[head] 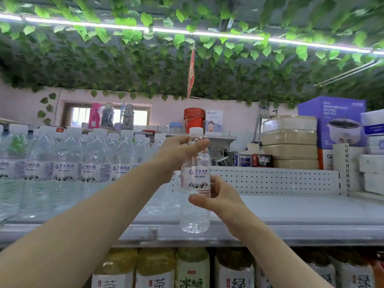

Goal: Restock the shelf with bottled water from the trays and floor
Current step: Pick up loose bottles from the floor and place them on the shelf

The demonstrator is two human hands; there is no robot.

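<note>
Clear plastic water bottle (196,177), white cap, is held upright in the air in front of the shelf (291,210). Its base is level with the shelf's front lip and it is not set down yet. Left grip (179,151) wraps the shoulder just under the cap. Right grip (218,197) pinches the middle, thumb in front below the label, fingers behind. Both hold the same bottle. Stocked bottles (66,163) fill the shelf's left part. Bare shelf runs right of them, with the pegboard back (270,179) behind. Tea bottles (155,269) stand one level below.

Step in hand, as I read it: put this bottle next to the row. To do it well:
- Lift the base over the front lip first, or it may catch and tip.
- Carry it in upright, label facing out like the rest.
- Set it just beside the last bottle in the row, close but without shoving. Thin full bottles likely topple their neighbours.
- Release the lower grip once the base sits flat, then the top one.
- Can't tell whether a rear spot is free. If so, fill it first.
</note>
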